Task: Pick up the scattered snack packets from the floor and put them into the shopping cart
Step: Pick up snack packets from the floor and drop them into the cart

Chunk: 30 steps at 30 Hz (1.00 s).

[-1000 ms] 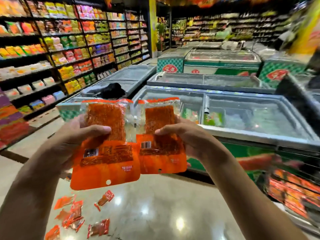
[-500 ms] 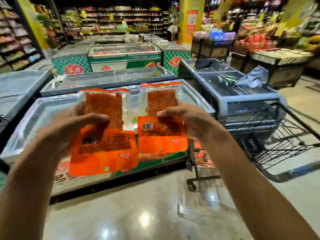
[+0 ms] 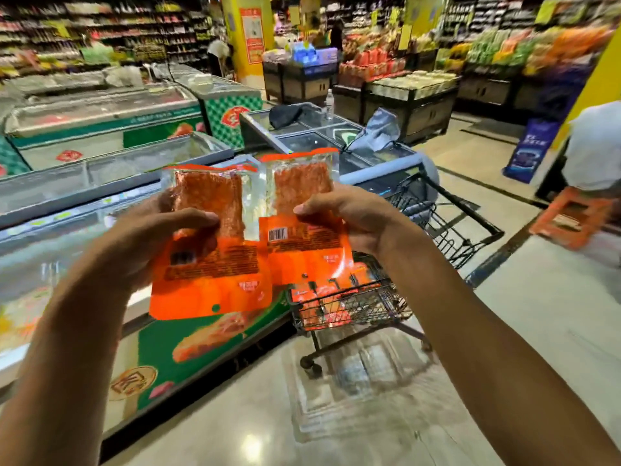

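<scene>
Left hand (image 3: 144,243) pinches left packet (image 3: 210,260), right hand (image 3: 349,216) pinches right packet (image 3: 302,227) — both upright, above shopping cart (image 3: 447,230) w/ orange packets inside.

A glossy beige tiled floor (image 3: 524,317) carried a black wire shopping cart (image 3: 447,230) on castors, with orange packets (image 3: 331,316) inside. Glass-topped chest freezers with green panels (image 3: 188,351) stood beside it, left.
</scene>
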Available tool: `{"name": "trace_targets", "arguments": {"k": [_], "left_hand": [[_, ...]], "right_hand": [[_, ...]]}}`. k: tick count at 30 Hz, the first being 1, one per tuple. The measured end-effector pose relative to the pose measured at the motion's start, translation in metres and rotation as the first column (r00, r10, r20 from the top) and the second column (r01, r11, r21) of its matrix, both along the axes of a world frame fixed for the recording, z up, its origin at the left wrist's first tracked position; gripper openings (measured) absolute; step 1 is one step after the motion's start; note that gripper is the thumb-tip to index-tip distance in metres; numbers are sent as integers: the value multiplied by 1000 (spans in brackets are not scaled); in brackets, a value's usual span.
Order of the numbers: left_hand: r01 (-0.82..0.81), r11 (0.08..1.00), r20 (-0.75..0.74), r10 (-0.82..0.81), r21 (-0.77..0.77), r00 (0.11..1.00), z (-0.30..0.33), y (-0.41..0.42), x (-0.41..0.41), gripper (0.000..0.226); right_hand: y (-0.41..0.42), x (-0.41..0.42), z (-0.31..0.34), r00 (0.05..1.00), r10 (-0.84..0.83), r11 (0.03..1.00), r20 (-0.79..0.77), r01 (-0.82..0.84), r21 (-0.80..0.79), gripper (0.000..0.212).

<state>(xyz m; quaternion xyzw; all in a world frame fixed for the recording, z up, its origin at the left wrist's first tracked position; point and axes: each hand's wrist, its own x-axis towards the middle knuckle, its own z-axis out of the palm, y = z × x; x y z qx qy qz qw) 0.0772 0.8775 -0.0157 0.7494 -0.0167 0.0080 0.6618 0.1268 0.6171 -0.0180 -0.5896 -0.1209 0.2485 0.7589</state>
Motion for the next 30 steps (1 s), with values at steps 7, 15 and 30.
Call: {"name": "trace_targets", "arguments": {"k": [7, 15, 30], "left_hand": [[13, 1000, -79, -15, -23, 997, -5, -108, 103, 25], [131, 988, -98, -139, -85, 985, -23, -181, 218, 21], [268, 949, -160, -294, -167, 942, -87, -263, 469, 21]], "right_hand": [[-104, 103, -12, 995, -73, 997, -75, 70, -34, 31], [-185, 195, -34, 979, -154, 988, -131, 152, -24, 18], [-277, 409, -89, 949, -210, 978, -236, 207, -38, 57]]}}
